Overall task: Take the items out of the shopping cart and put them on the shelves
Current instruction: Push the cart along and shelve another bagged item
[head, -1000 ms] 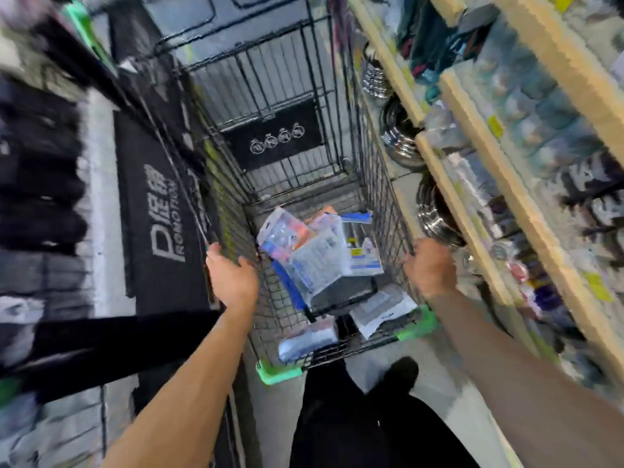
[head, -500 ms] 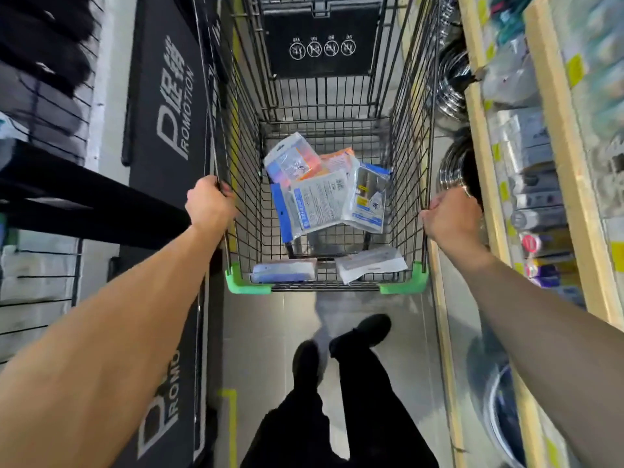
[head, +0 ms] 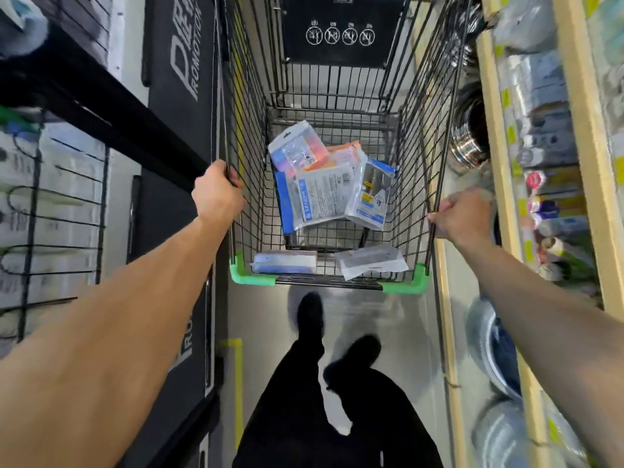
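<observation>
A black wire shopping cart (head: 415,136) with green corner guards stands in the aisle in front of me. My left hand (head: 216,194) grips its left top rim. My right hand (head: 464,217) grips the right top rim. Inside lies a pile of flat packets: a white-and-blue one (head: 320,197), an orange one (head: 347,152) and a clear blue-edged one (head: 371,197). Two more packets (head: 285,261) (head: 371,261) lie flat at the cart's near end.
Wooden shelves (head: 499,136) packed with goods run along the right, with steel bowls (head: 469,150) low down. A black promotion stand (head: 182,79) and wire racks (head: 50,211) line the left. My legs in black trousers (head: 310,393) are on the grey floor behind the cart.
The view has swung from tilted to looking straight down into the cart. The cart has rolled along the aisle. Both hands keep their hold on its rims.
</observation>
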`<state>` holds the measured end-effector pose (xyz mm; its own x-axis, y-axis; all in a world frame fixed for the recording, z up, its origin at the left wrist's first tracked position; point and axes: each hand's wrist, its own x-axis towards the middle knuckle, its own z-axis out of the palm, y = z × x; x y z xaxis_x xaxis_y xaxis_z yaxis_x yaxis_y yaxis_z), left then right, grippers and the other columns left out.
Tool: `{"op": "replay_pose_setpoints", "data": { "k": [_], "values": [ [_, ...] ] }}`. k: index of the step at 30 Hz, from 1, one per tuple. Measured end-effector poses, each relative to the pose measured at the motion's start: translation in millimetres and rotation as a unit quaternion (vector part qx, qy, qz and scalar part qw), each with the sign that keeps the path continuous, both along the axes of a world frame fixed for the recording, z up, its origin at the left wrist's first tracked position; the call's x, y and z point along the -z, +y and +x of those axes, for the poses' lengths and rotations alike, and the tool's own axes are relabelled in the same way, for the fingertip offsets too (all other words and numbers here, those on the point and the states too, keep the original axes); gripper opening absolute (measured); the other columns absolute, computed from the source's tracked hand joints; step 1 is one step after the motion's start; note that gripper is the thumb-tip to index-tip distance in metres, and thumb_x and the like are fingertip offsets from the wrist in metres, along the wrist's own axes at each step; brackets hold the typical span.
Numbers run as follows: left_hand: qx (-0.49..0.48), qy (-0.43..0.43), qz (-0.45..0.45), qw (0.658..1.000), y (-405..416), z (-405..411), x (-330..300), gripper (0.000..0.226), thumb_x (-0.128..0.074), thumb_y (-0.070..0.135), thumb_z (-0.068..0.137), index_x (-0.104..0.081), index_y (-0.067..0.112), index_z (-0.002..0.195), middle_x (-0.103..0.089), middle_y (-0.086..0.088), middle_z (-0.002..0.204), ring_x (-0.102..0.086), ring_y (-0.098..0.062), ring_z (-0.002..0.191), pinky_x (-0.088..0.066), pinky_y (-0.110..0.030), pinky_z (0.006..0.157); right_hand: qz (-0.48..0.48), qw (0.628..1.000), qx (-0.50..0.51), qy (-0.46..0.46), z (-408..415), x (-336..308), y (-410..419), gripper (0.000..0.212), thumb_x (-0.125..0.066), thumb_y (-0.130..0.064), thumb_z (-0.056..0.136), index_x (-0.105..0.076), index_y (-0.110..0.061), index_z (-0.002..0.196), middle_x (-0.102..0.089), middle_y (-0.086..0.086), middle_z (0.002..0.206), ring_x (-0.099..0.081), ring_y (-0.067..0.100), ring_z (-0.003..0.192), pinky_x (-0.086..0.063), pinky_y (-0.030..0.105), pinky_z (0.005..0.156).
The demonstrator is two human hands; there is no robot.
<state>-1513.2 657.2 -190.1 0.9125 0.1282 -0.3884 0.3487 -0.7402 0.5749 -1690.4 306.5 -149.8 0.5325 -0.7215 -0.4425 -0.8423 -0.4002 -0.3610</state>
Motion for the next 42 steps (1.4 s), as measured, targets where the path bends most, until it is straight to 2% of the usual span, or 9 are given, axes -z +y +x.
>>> {"op": "replay_pose_setpoints", "data": {
  "k": [4, 10, 21, 24, 26, 29, 31, 35, 42],
  "values": [
    [-0.007, 0.0, 0.022, 1.0, 18, -48, 0, 0.014, -0.05, 0.014, 0.073, -0.055, 0.024, 0.083, -0.07, 0.0, 0.085, -0.071, -0.025, 0.083, -0.062, -0.041, 0.075, 0.025, 0.999, 0.038, -0.012, -40, 5, 14, 0.019, -0.085, -0.015, 0.074, -0.066, -0.014, 0.076, -0.069, 0.011, 0.084, -0.07, 0.029, 0.089, -0.058, 0.042, 0.086],
    [-0.016, -0.006, 0.052, 0.999, 42, -123, 0, 0.016, -0.05, 0.012, 0.072, -0.055, 0.024, 0.081, -0.072, 0.005, 0.085, -0.072, -0.025, 0.077, -0.061, -0.041, 0.079, 0.026, 0.999, 0.033, -0.033, -112, 9, 32, 0.018, -0.085, -0.019, 0.074, -0.07, -0.012, 0.081, -0.067, 0.005, 0.08, -0.071, 0.028, 0.086, -0.058, 0.045, 0.085],
    [-0.042, 0.034, 0.009, 0.998, 63, -266, -26, 0.026, -0.052, 0.001, 0.088, -0.06, 0.025, 0.091, -0.075, 0.002, 0.094, -0.074, -0.016, 0.068, -0.061, -0.035, 0.073, -0.046, 0.997, -0.028, -0.063, -250, 1, 78, 0.016, -0.077, -0.014, 0.082, -0.07, -0.004, 0.072, -0.064, 0.008, 0.063, -0.064, 0.025, 0.063, -0.043, 0.022, 0.068],
    [0.047, -0.031, 0.137, 0.989, 70, -291, -39, 0.019, -0.06, 0.01, 0.086, -0.064, 0.024, 0.097, -0.072, -0.002, 0.096, -0.071, -0.024, 0.084, -0.058, -0.04, 0.078, -0.108, 0.989, -0.021, -0.098, -278, 2, 102, 0.011, -0.069, -0.013, 0.089, -0.071, -0.004, 0.095, -0.071, 0.012, 0.088, -0.06, 0.023, 0.072, -0.043, 0.024, 0.071],
    [0.108, -0.13, 0.245, 0.955, 72, -305, -43, 0.048, -0.07, 0.011, 0.079, -0.057, 0.024, 0.124, -0.06, -0.006, 0.113, -0.06, -0.028, 0.1, -0.05, -0.043, 0.08, -0.125, 0.985, 0.001, -0.123, -289, 6, 111, 0.027, -0.066, -0.012, 0.089, -0.066, -0.011, 0.116, -0.061, 0.011, 0.115, -0.058, 0.022, 0.093, -0.044, 0.023, 0.079],
    [0.308, -0.291, 0.204, 0.882, 64, -322, -42, 0.064, -0.077, 0.002, 0.069, -0.056, 0.017, 0.128, -0.054, -0.01, 0.112, -0.053, -0.026, 0.097, -0.046, -0.039, 0.076, -0.144, 0.974, -0.039, -0.17, -284, 6, 131, 0.046, -0.068, -0.011, 0.085, -0.057, -0.021, 0.128, -0.046, 0.005, 0.124, -0.044, 0.011, 0.105, -0.038, 0.013, 0.088],
    [0.479, -0.189, 0.157, 0.843, 54, -334, -28, 0.06, -0.081, 0.012, 0.069, -0.057, 0.017, 0.123, -0.058, -0.008, 0.109, -0.059, -0.03, 0.098, -0.051, -0.042, 0.075, -0.115, 0.969, -0.147, -0.162, -271, 9, 149, 0.05, -0.072, -0.01, 0.083, -0.056, -0.022, 0.128, -0.046, 0.0, 0.123, -0.05, 0.016, 0.11, -0.047, 0.027, 0.095],
    [0.587, 0.244, 0.261, 0.726, 47, -367, 9, 0.098, -0.084, 0.037, 0.071, -0.027, 0.028, 0.149, -0.048, -0.005, 0.139, -0.054, -0.032, 0.123, -0.049, -0.047, 0.095, 0.037, 0.954, -0.278, -0.11, -246, 32, 188, 0.037, -0.073, -0.014, 0.083, -0.061, -0.022, 0.117, -0.054, -0.005, 0.11, -0.063, 0.016, 0.088, -0.056, 0.041, 0.084],
    [0.609, 0.21, 0.299, 0.704, 44, -398, 52, 0.077, -0.067, 0.021, 0.088, -0.023, 0.025, 0.151, -0.056, -0.008, 0.13, -0.062, -0.029, 0.11, -0.054, -0.041, 0.087, 0.13, 0.956, -0.261, -0.04, -218, 86, 195, 0.02, -0.065, -0.011, 0.087, -0.07, -0.017, 0.105, -0.071, 0.001, 0.09, -0.065, 0.017, 0.08, -0.056, 0.035, 0.081]
  ]
}}
